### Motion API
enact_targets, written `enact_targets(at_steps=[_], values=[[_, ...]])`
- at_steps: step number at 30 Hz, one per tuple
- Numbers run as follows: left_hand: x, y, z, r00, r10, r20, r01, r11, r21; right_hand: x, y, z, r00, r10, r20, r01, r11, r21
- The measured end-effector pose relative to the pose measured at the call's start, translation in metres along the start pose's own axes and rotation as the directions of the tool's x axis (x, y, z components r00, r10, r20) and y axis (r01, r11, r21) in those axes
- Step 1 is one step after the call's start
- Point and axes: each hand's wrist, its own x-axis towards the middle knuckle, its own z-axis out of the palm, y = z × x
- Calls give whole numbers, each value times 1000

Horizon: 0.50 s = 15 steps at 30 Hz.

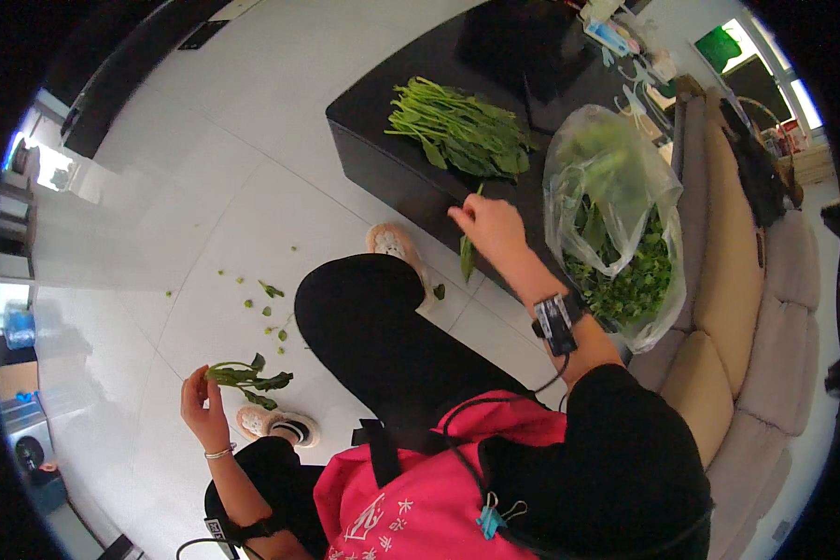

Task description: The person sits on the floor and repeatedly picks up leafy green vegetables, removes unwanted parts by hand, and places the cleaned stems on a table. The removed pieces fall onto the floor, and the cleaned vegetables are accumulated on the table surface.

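Out over the floor at the lower left, my left hand (pixel 204 406) pinches a small bunch of leafy greens (pixel 248 379) by its stems. My right hand (pixel 488 222) is closed around a single leafy stalk (pixel 468 257), beside the edge of a dark table (pixel 385 157). A pile of long-stemmed greens (pixel 458 129) lies on that table, just beyond my right hand. To the right of it stands a clear plastic bag (pixel 612 231) holding more leafy greens. Scraps of leaf and stem (pixel 271 288) are scattered on the floor between my hands.
A sofa with beige cushions (pixel 729 273) runs along the right side. My shoes (pixel 392 245) rest on the pale tiled floor (pixel 252 189). Hangers (pixel 637 105) and other items lie at the table's far end. Cables run from the bands on my wrists.
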Motion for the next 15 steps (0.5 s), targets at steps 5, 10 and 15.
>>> enact_targets(at_steps=[5, 10, 15], values=[[-8, -28, 9, 996, -77, 46, 73, 994, 77, -88, 51, 84, 979, 4, 205, -26, 994, 105], [-16, -48, 23, 987, -85, 135, 53, 974, 222, -158, 129, 191, 598, 478, 643, -775, 549, 313], [-14, -48, 29, 977, -154, 145, 129, 977, 171, -132, 118, 280, 849, 237, 473, -522, 513, 681]])
